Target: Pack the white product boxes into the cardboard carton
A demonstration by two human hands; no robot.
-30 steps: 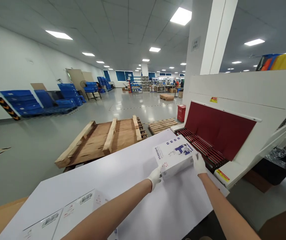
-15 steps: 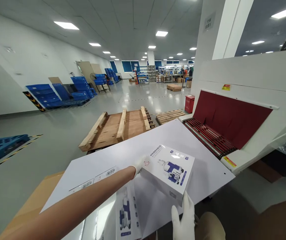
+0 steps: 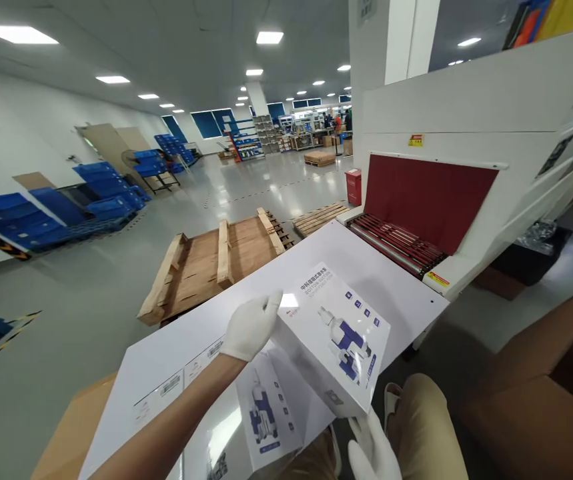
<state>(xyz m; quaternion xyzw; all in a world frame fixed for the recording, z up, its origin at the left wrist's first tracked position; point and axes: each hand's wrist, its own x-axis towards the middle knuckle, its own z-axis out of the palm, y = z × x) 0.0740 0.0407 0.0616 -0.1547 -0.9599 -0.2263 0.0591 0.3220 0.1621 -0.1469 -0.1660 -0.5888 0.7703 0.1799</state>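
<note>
Both of my hands wear white gloves and hold a white product box (image 3: 339,337) printed with a blue device picture, lifted and tilted above the white table (image 3: 366,267). My left hand (image 3: 251,325) grips its upper left edge. My right hand (image 3: 373,450) supports its lower corner near my knee. Below the held box, a second box of the same kind (image 3: 266,417) lies flat at the table's near edge, with more white boxes (image 3: 166,397) to its left.
A white machine (image 3: 466,133) with a dark red opening and red rollers (image 3: 396,240) stands at the table's far right end. Wooden pallets (image 3: 216,260) lie on the grey floor beyond. Blue crates (image 3: 41,213) line the left wall. A cardboard carton (image 3: 541,400) stands at my right.
The box has come away from the machine's rollers, back across the table toward me, and is now lifted and tilted. My right hand has shifted from its far end to its lower corner.
</note>
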